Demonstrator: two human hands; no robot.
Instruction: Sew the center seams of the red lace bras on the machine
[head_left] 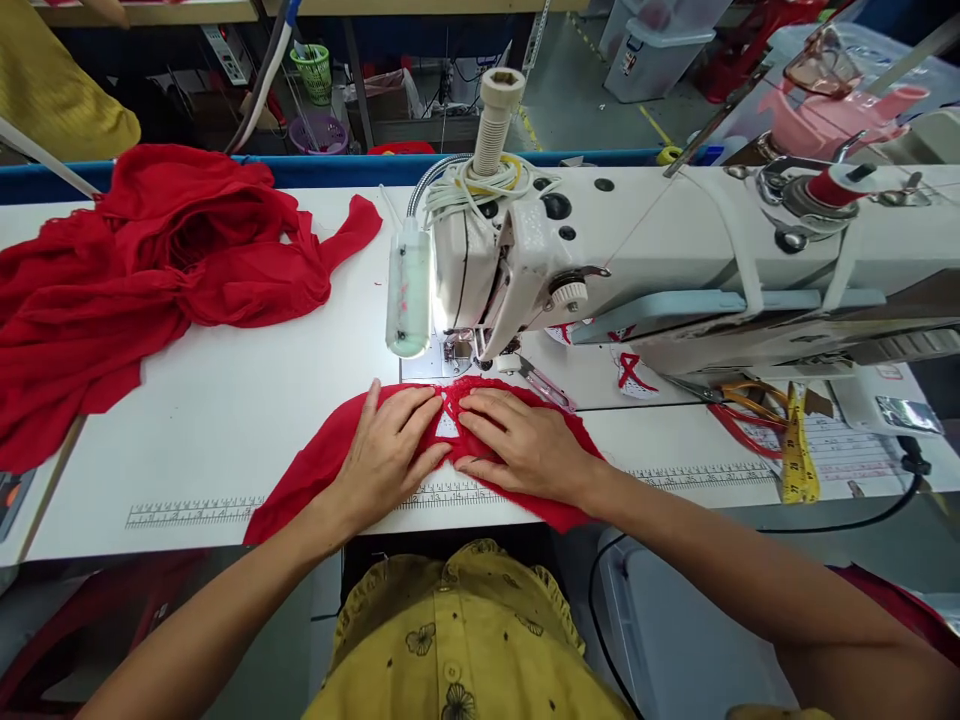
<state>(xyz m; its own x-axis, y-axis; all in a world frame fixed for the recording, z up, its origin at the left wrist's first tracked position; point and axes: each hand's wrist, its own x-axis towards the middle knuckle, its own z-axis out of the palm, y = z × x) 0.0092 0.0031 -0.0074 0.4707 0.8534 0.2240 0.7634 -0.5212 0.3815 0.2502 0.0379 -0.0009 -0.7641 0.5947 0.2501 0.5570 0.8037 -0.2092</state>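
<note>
A red fabric piece [304, 475] lies spread across the table's front, just in front of the sewing machine [645, 220]. Flat on its left part rests my left hand [386, 450], fingers stretched out. My right hand [525, 448] lies flat on the right part, its fingertips close to those of the left. Between the fingertips shows a small white patch with red trim [448, 424]. The presser foot [458, 350] is just behind the fabric's far edge; whether the cloth reaches under it I cannot tell. Thread snips [546, 384] lie beyond my right hand.
Heaped red cloth [165, 260] covers the table's left side. On the right are scissors [754, 397], a yellow tape measure [798, 455] and small white pieces with red trim [634, 375]. A lamp [409, 290] hangs left of the needle area. Another person's yellow sleeve [64, 90] shows at upper left.
</note>
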